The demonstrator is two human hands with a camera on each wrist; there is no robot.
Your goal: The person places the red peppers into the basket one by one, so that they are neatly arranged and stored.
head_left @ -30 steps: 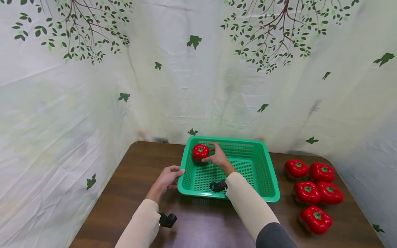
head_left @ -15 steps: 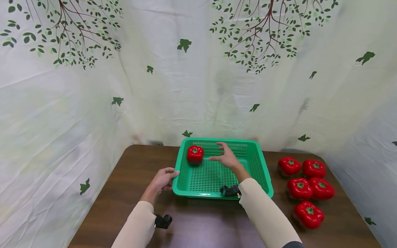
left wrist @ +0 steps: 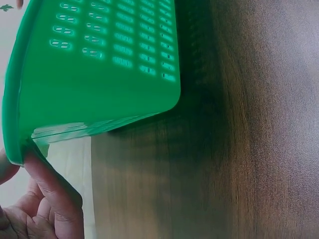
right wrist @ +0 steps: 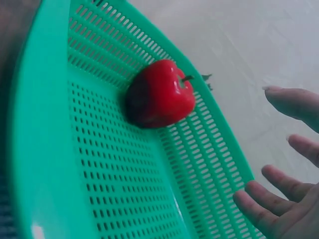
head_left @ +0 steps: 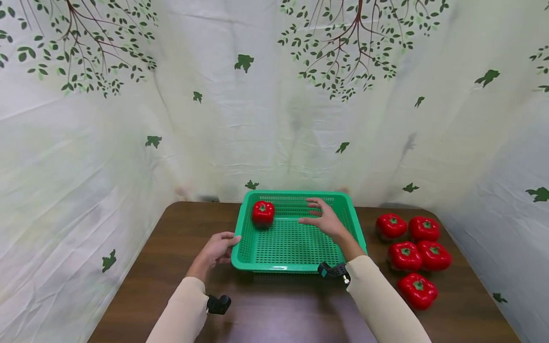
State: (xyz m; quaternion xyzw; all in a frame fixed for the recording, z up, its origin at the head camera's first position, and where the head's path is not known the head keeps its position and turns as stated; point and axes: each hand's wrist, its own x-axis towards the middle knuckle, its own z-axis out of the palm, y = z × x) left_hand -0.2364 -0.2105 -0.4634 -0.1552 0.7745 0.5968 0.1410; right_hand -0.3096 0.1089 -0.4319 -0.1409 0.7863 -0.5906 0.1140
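Note:
A green plastic basket (head_left: 296,267) with slotted walls stands on the table. One red bell pepper (head_left: 263,214) sits inside it in the far left corner; the right wrist view shows this bell pepper (right wrist: 162,94) with its stem tilted sideways. My left hand (head_left: 218,248) pinches the basket's left rim, thumb on top and fingers underneath, as the left wrist view shows of that hand (left wrist: 50,199). Over the middle of the basket, my right hand (head_left: 327,220) is held with fingers spread and nothing between them, apart from the pepper.
Several more red bell peppers (head_left: 404,256) stand grouped on the brown wooden table (head_left: 274,309), right of the basket. Behind the table hangs a pale curtain (head_left: 266,119) printed with leaves and branches. Each wrist carries a small black camera (head_left: 218,305).
My right hand has let go of the bell pepper in the basket and drawn away to the right. The left hand keeps its hold on the rim. The head view has turned slightly right.

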